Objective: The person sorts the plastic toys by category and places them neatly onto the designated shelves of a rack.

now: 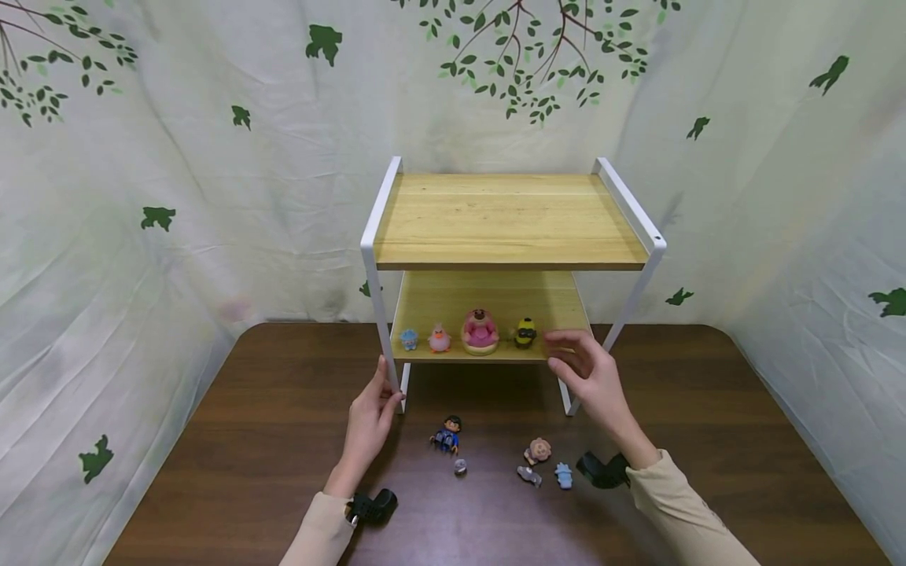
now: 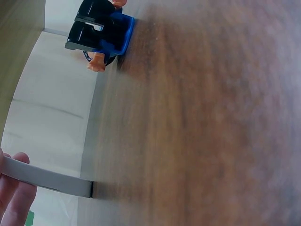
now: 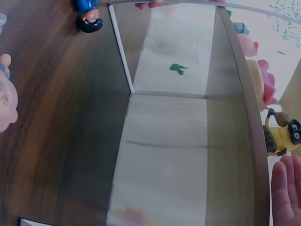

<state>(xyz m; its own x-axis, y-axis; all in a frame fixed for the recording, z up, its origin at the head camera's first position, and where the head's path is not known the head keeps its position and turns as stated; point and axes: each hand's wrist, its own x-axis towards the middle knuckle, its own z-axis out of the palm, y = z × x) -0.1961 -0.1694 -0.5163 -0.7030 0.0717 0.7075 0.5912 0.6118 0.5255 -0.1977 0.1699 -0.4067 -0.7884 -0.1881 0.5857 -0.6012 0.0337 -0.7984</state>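
A two-tier shelf (image 1: 510, 220) with wooden boards and a white frame stands at the table's back. My left hand (image 1: 370, 415) grips its front left leg (image 2: 51, 181), fingers and thumb on either side. On the lower board, in a row, are a small blue figure (image 1: 408, 339), a pink chick-like figure (image 1: 439, 339), a larger pink bear (image 1: 480, 334) and a yellow minion figure (image 1: 525, 333). My right hand (image 1: 591, 377) is beside the minion at the board's right end, fingers loosely bent and holding nothing. In the right wrist view its fingers (image 3: 281, 183) sit close to the minion.
On the brown table (image 1: 248, 472) before the shelf lie a dark-haired toy figure in blue (image 1: 448, 435), a small grey round toy (image 1: 460, 467), a pinkish toy (image 1: 538, 450), a grey toy (image 1: 528, 475) and a light-blue toy (image 1: 563, 475). A leaf-patterned curtain (image 1: 297, 196) hangs behind.
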